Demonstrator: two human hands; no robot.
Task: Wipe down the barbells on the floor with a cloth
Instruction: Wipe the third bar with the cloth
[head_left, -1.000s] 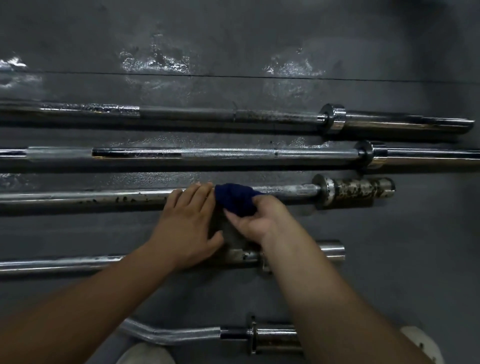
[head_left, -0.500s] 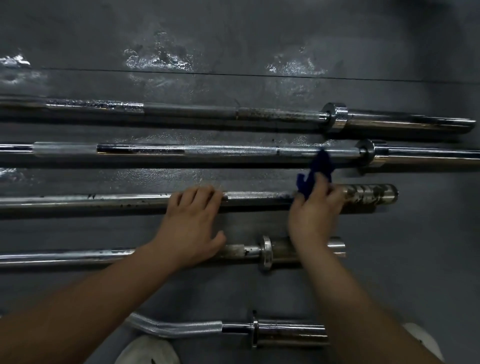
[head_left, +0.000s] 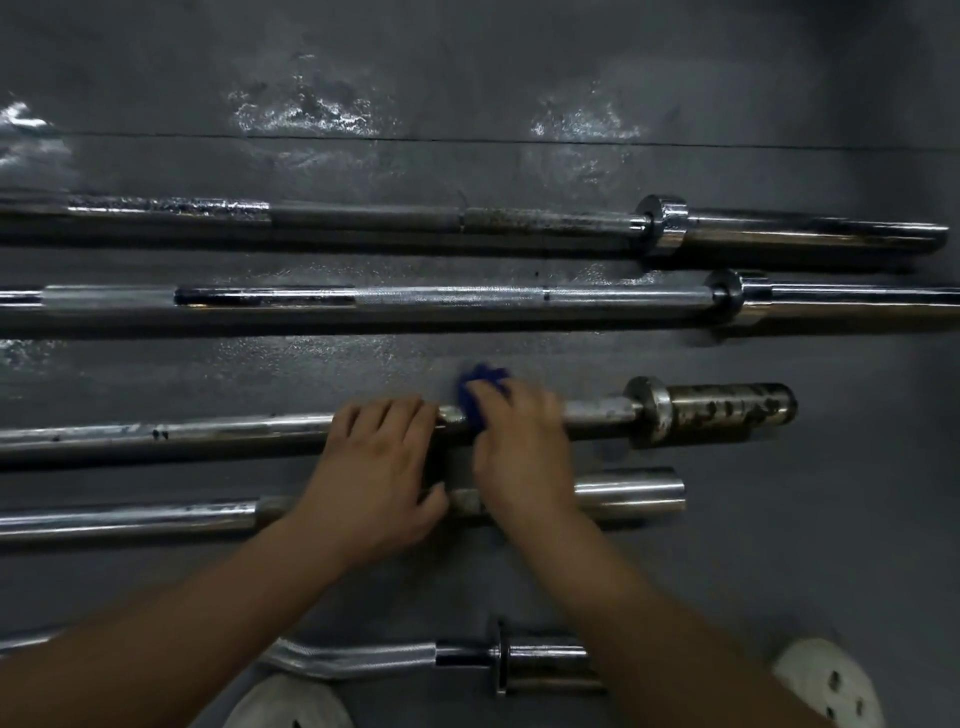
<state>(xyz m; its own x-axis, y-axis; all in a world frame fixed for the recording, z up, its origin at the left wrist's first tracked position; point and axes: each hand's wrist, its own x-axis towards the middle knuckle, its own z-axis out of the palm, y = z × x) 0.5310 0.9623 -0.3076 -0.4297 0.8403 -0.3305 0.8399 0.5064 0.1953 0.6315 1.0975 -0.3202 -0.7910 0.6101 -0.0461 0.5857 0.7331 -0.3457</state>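
Note:
Several steel barbells lie side by side on the dark floor. The middle barbell (head_left: 208, 431) has a rusty, pitted sleeve (head_left: 727, 410) at its right end. My right hand (head_left: 519, 447) grips a blue cloth (head_left: 480, 387) wrapped over this bar's shaft, left of the collar. My left hand (head_left: 379, 467) lies on the same shaft just to the left, fingers laid over the bar and thumb near the barbell (head_left: 130, 517) below. Only the cloth's top edge shows above my fingers.
Two longer barbells lie farther away, one (head_left: 363, 218) at the back and one (head_left: 441, 299) nearer. A curl bar (head_left: 363, 660) lies closest to me. White perforated shoes (head_left: 831, 686) show at the bottom edge. The floor (head_left: 311, 104) shines with wet patches.
My right hand slid the cloth right along the middle bar to the collar, then back left toward my left hand. The left hand stayed in place on the shaft.

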